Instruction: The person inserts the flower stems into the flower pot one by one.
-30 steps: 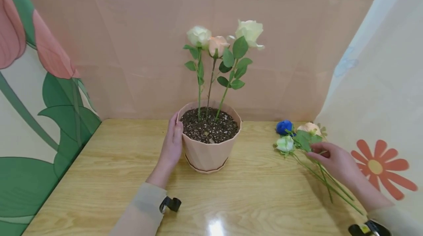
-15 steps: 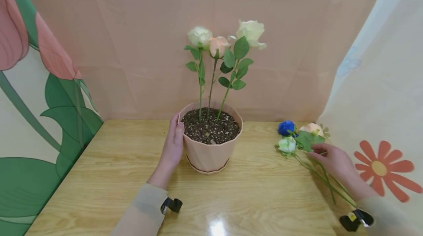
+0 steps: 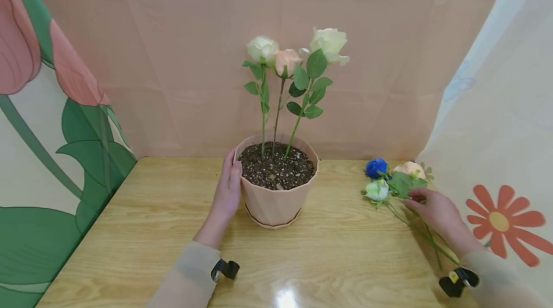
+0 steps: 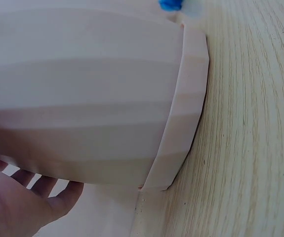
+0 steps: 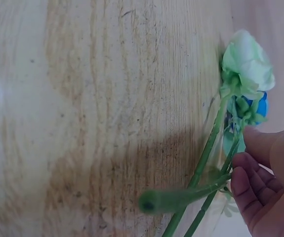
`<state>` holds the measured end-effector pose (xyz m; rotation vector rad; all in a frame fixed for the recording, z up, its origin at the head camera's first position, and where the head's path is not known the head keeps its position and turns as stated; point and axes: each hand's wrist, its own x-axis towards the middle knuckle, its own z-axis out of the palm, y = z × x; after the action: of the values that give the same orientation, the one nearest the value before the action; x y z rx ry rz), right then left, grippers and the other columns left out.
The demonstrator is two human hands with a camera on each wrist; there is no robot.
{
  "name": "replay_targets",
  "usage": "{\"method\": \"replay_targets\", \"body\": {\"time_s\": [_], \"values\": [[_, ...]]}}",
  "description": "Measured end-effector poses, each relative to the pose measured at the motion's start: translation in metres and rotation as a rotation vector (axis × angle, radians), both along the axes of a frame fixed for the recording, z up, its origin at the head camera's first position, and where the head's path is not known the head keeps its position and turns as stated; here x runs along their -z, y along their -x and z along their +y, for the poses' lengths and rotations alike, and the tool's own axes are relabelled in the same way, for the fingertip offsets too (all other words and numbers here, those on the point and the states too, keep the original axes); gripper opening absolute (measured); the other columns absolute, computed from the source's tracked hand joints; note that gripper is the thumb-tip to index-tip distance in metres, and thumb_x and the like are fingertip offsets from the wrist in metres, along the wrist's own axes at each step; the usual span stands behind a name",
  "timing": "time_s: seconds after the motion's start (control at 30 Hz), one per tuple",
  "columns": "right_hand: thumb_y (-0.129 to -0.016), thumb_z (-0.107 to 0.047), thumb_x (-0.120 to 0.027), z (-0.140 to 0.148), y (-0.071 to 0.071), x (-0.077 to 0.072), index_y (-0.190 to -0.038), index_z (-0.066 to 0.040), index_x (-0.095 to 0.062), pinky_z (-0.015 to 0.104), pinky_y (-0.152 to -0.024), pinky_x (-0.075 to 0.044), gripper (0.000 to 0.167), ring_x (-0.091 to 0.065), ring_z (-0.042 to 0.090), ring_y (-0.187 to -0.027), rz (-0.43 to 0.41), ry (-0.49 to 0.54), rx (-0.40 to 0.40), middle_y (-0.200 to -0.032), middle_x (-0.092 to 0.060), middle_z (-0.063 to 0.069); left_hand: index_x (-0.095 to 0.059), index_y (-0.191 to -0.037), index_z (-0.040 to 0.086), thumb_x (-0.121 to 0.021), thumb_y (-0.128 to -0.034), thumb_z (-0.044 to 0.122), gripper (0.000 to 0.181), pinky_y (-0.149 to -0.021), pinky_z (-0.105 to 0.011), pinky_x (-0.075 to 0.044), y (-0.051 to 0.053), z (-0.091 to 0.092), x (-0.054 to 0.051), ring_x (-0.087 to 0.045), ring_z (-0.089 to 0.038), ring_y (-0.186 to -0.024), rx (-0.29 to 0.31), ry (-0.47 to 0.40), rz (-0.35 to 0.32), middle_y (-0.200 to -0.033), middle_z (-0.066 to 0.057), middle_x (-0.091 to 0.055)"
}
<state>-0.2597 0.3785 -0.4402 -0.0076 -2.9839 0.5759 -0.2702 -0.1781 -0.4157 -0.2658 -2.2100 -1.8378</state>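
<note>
A pink flower pot (image 3: 274, 207) full of dark soil (image 3: 276, 176) stands on its saucer (image 3: 274, 225). Two white roses (image 3: 330, 45) and a pale pink rose (image 3: 287, 62) rise upright from the soil. Against the pot's left side, my left hand (image 3: 226, 190) holds the wall, thumb towards me. At the right, my right hand (image 3: 438, 212) pinches a green rose stem (image 5: 181, 198), whose cut end points at the wrist camera. Beside that hand lie a blue rose (image 3: 375, 168), a peach rose (image 3: 410, 169) and a greenish-white rose (image 3: 377, 191). Which bloom tops the pinched stem is unclear.
The wooden table (image 3: 142, 231) ends at a pink backdrop (image 3: 194, 82). Panels printed with a tulip (image 3: 78, 70) and a red flower (image 3: 498, 221) flank it. Black wrist cameras (image 3: 226, 269) are strapped on both sleeves.
My right wrist has shifted left and up a little, its fingers staying by the rose stems. The left hand stays on the pot. The whole view has drifted slightly.
</note>
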Motion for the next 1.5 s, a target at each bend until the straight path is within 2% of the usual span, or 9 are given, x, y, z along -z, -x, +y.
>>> {"method": "replay_targets", "body": {"time_s": [0.37,0.57,0.87,0.97,1.1,1.17,1.5], "values": [[-0.103,-0.021,-0.078,0.0051,0.0033,0.0041,-0.114,0.008,-0.076,0.066,-0.084,-0.055,0.032,-0.07,0.047,-0.098,-0.006,-0.018,0.018,-0.108,-0.076,0.027,-0.03,-0.174,0.027,-0.031,-0.1202,0.044,0.057,-0.129,-0.064,-0.026,-0.0008,-0.0005,-0.001,-0.035,-0.037,-0.16,0.005,-0.007,0.002,-0.177,-0.01,-0.033],[-0.1,-0.019,-0.08,0.0024,0.0046,0.0039,-0.112,0.01,-0.076,0.063,-0.081,-0.055,0.031,-0.07,0.039,-0.089,-0.023,-0.036,0.018,-0.099,-0.076,0.022,-0.03,-0.174,0.028,-0.031,-0.12,0.046,0.057,-0.13,-0.063,-0.026,-0.0012,0.0,-0.0011,-0.034,-0.036,-0.16,-0.003,0.002,-0.015,-0.178,-0.009,-0.033],[-0.1,-0.016,-0.08,0.0016,0.0059,0.0066,-0.109,0.006,-0.077,0.057,-0.075,-0.055,0.024,-0.067,0.032,-0.083,-0.033,-0.065,0.028,-0.094,-0.076,0.016,-0.03,-0.174,0.024,-0.03,-0.1206,0.042,0.056,-0.129,-0.065,-0.026,-0.0004,0.0001,0.0005,-0.034,-0.039,-0.16,0.004,-0.006,0.005,-0.177,-0.012,-0.033],[-0.099,-0.015,-0.079,0.0016,0.0065,0.0059,-0.11,0.006,-0.078,0.06,-0.078,-0.056,0.024,-0.07,0.038,-0.087,-0.024,-0.078,0.016,-0.099,-0.077,0.021,-0.029,-0.174,0.025,-0.03,-0.1206,0.042,0.056,-0.13,-0.066,-0.025,0.0003,-0.0002,0.0006,-0.033,-0.039,-0.161,0.003,-0.004,0.004,-0.178,-0.012,-0.032],[-0.099,-0.015,-0.075,0.0011,0.0067,0.0034,-0.116,0.01,-0.076,0.068,-0.084,-0.055,0.03,-0.07,0.054,-0.1,-0.024,-0.089,-0.005,-0.112,-0.075,0.033,-0.029,-0.175,0.024,-0.03,-0.1207,0.04,0.056,-0.13,-0.066,-0.024,0.0006,0.0,0.0001,-0.032,-0.039,-0.161,0.006,-0.001,-0.001,-0.178,-0.012,-0.031],[-0.099,-0.014,-0.073,0.0005,0.0069,0.002,-0.12,0.011,-0.075,0.071,-0.087,-0.055,0.033,-0.068,0.058,-0.105,-0.029,-0.09,-0.009,-0.117,-0.073,0.035,-0.029,-0.175,0.024,-0.03,-0.121,0.04,0.056,-0.13,-0.066,-0.023,0.001,-0.0001,0.0003,-0.032,-0.039,-0.161,0.006,-0.003,-0.003,-0.178,-0.012,-0.031],[-0.101,-0.015,-0.071,-0.0027,0.0066,-0.0028,-0.123,0.01,-0.074,0.069,-0.085,-0.055,0.034,-0.069,0.056,-0.105,-0.022,-0.075,-0.013,-0.113,-0.075,0.031,-0.028,-0.175,0.026,-0.029,-0.121,0.042,0.056,-0.129,-0.067,-0.025,0.0007,-0.0001,0.0004,-0.033,-0.041,-0.161,0.001,0.007,-0.018,-0.178,-0.013,-0.031]]}}
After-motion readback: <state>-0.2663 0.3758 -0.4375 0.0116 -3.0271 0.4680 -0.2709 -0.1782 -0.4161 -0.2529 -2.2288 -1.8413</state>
